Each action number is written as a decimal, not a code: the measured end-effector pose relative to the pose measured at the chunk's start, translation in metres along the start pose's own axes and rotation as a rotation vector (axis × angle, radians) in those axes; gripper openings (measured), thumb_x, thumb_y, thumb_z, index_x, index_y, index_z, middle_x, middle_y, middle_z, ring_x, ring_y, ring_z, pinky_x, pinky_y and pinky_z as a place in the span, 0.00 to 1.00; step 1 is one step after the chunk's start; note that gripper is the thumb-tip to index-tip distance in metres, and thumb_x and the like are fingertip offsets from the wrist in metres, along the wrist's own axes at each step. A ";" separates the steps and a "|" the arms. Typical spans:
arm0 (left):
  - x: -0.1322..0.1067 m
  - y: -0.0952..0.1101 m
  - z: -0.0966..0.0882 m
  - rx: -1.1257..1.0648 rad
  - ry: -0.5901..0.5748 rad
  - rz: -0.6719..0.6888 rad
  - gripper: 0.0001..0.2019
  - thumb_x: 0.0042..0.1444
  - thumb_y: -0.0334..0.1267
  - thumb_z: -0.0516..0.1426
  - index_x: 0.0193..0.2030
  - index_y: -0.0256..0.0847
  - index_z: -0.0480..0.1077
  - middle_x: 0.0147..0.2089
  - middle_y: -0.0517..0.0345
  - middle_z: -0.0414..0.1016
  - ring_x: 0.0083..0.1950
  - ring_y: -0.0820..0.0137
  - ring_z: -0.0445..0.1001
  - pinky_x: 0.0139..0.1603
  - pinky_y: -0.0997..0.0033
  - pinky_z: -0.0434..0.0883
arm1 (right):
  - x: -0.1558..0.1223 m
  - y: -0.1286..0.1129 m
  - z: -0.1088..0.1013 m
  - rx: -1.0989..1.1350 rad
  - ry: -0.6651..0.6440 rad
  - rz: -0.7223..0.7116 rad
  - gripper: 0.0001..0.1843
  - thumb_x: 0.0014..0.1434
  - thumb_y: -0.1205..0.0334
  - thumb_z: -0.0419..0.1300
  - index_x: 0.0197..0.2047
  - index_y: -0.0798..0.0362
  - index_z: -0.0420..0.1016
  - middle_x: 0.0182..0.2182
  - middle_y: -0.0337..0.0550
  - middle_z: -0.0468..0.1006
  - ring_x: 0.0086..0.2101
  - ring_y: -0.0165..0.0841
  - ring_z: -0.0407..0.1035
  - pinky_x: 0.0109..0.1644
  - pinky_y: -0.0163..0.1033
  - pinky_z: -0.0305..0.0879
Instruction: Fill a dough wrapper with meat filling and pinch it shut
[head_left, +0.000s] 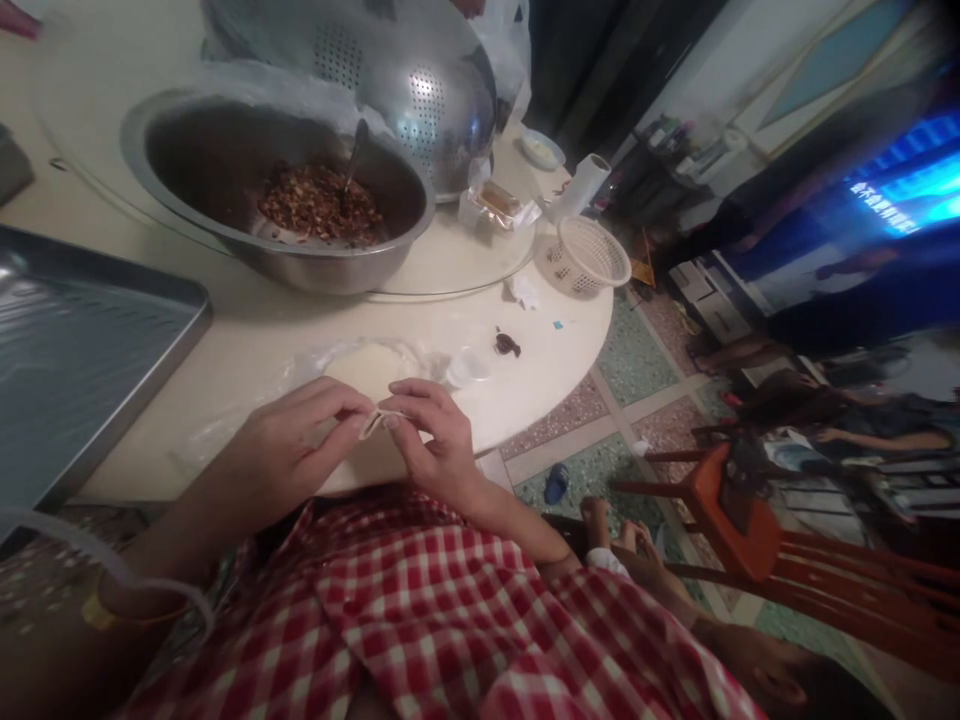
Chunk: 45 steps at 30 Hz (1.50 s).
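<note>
Between my fingertips is a small folded dough wrapper [370,428], pale and thin, with a dark gap along its fold. My left hand [300,440] pinches its left side. My right hand [435,435] pinches the right side, thumb and forefinger on the edge. Just beyond my hands, a pale round of dough wrappers [367,365] lies in clear plastic on the table. A large steel bowl [300,262] with chopped brown filling [319,205] stands farther back, and a spoon [357,150] leans in it.
At left lies a metal tray [97,330]. A steel colander [450,80] stands behind the bowl; a white basket [589,255] is near the table's right edge. A small clear dish [471,365] and a dark scrap [508,345] lie right of my hands. A person sits low at right.
</note>
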<state>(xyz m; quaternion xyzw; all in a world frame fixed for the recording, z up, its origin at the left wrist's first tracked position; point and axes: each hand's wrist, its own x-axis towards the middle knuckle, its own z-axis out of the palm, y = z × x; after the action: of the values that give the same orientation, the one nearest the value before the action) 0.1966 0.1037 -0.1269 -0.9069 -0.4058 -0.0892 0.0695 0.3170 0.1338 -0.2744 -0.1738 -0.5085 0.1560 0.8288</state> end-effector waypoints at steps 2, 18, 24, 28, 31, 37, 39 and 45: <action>0.000 -0.001 0.000 -0.004 0.001 -0.004 0.08 0.68 0.38 0.52 0.41 0.42 0.72 0.39 0.61 0.76 0.41 0.74 0.74 0.45 0.76 0.68 | 0.000 -0.001 -0.001 0.022 -0.019 0.024 0.09 0.69 0.63 0.58 0.42 0.52 0.79 0.41 0.46 0.82 0.47 0.31 0.77 0.51 0.36 0.80; 0.002 0.003 -0.001 -0.170 0.007 -0.309 0.12 0.61 0.46 0.56 0.34 0.41 0.74 0.35 0.59 0.77 0.37 0.70 0.73 0.41 0.74 0.70 | -0.003 -0.003 -0.001 0.177 -0.155 0.240 0.08 0.65 0.56 0.61 0.44 0.49 0.78 0.47 0.48 0.79 0.51 0.35 0.75 0.50 0.42 0.81; -0.002 0.005 -0.004 -0.160 0.016 -0.194 0.12 0.64 0.42 0.54 0.38 0.42 0.78 0.40 0.58 0.79 0.42 0.70 0.76 0.47 0.74 0.71 | 0.000 0.000 0.002 0.203 -0.014 0.176 0.06 0.65 0.58 0.63 0.39 0.50 0.79 0.40 0.46 0.81 0.48 0.33 0.76 0.44 0.36 0.80; -0.005 0.008 0.002 -0.071 0.070 -0.127 0.08 0.62 0.43 0.58 0.43 0.43 0.76 0.41 0.59 0.79 0.41 0.71 0.76 0.46 0.73 0.71 | 0.001 0.002 0.004 0.191 0.019 0.178 0.09 0.66 0.54 0.62 0.38 0.50 0.78 0.40 0.46 0.81 0.46 0.33 0.77 0.45 0.37 0.79; -0.006 0.008 0.009 0.011 0.169 -0.098 0.09 0.62 0.44 0.58 0.45 0.44 0.73 0.41 0.59 0.78 0.40 0.69 0.77 0.45 0.72 0.72 | 0.002 0.001 0.003 0.182 0.016 0.197 0.10 0.66 0.53 0.61 0.39 0.50 0.78 0.40 0.46 0.82 0.46 0.33 0.77 0.47 0.40 0.78; -0.006 0.010 0.015 0.101 0.256 -0.018 0.06 0.64 0.42 0.58 0.40 0.43 0.70 0.37 0.60 0.77 0.38 0.69 0.77 0.43 0.70 0.71 | 0.004 -0.003 0.002 0.155 0.063 0.083 0.05 0.67 0.59 0.60 0.41 0.48 0.76 0.36 0.42 0.81 0.46 0.33 0.77 0.51 0.41 0.78; -0.005 0.011 0.015 0.125 0.272 0.017 0.05 0.65 0.40 0.57 0.39 0.43 0.70 0.36 0.60 0.77 0.39 0.69 0.77 0.43 0.70 0.71 | 0.004 -0.004 0.002 0.144 0.062 0.092 0.05 0.67 0.59 0.60 0.42 0.48 0.76 0.37 0.43 0.81 0.46 0.33 0.77 0.52 0.42 0.78; -0.004 0.014 0.016 0.139 0.332 0.086 0.02 0.64 0.33 0.57 0.40 0.44 0.70 0.39 0.60 0.78 0.41 0.69 0.77 0.46 0.70 0.72 | 0.002 -0.004 0.001 0.127 0.014 0.178 0.10 0.67 0.52 0.59 0.43 0.48 0.76 0.43 0.46 0.82 0.47 0.34 0.77 0.52 0.43 0.78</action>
<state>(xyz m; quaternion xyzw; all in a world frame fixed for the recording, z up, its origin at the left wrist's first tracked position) 0.2056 0.0948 -0.1438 -0.8893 -0.3550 -0.2064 0.2015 0.3173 0.1311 -0.2705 -0.1666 -0.4745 0.2596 0.8244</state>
